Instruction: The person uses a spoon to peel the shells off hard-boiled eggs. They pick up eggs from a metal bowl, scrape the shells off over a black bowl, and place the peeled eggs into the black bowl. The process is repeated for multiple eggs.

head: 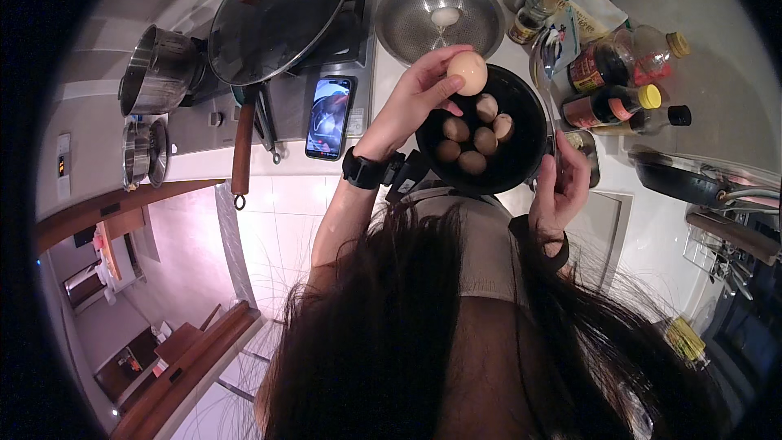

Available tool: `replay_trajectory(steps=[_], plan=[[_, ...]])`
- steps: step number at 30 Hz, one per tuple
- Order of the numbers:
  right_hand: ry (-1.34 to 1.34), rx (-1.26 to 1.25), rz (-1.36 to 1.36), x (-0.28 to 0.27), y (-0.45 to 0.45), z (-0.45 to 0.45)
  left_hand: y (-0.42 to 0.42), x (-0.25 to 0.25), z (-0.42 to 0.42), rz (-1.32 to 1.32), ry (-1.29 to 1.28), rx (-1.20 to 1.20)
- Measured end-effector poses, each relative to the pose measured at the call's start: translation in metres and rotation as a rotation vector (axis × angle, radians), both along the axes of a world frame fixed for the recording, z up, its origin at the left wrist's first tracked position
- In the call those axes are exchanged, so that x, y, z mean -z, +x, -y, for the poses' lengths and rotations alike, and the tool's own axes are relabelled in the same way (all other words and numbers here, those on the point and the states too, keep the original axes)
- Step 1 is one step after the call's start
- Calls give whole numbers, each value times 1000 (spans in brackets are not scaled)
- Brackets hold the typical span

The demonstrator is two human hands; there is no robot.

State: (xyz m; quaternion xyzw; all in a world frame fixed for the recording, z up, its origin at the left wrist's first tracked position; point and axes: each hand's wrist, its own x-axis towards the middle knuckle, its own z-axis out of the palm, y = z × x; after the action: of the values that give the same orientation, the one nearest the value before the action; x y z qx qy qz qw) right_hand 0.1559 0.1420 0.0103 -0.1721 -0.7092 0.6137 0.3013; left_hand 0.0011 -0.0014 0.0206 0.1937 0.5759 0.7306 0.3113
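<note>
My left hand (431,88) grips a pale brown egg (468,73) between thumb and fingers, above the far left rim of a black pot (525,95). The egg's shell looks slightly dented near its top. Several more brown eggs (486,141) lie inside the pot; some have pale, cracked-looking patches. At the pot's right side, my right hand (562,186) holds a metal spoon (544,61) by its handle, with the bowl pointing away from me. Beyond the pot stands a perforated steel colander (397,24) with one whitish egg (445,16) in it.
A lit phone (328,119) lies at the edge of the stove (201,128). Left of it are a glass-lidded pan (281,18) and a steel pot (160,70). Sauce bottles (602,107) crowd the right, near a small metal container (588,156) and a dark frying pan (678,183).
</note>
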Motion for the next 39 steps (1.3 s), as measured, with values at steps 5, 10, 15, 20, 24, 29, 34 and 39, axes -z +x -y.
replay_trajectory(steps=[5,10,15,20,24,29,34,39], plan=[[156,-74,137,-5,3,0,1,-2,-1,104,64,-45],[242,-117,157,2,7,0,0,-2,-3,172,170,-49],[226,-144,155,-3,11,1,3,-8,-4,270,272,-45],[145,-64,-37,7,18,2,6,-15,-5,311,285,-28],[125,-79,-8,4,11,6,7,-15,-4,382,312,-24],[278,-216,195,-5,5,5,4,-9,-7,393,381,15],[248,-115,109,-5,8,5,4,-5,-7,450,347,-57],[115,62,-228,6,6,7,3,-11,-7,466,361,20]])
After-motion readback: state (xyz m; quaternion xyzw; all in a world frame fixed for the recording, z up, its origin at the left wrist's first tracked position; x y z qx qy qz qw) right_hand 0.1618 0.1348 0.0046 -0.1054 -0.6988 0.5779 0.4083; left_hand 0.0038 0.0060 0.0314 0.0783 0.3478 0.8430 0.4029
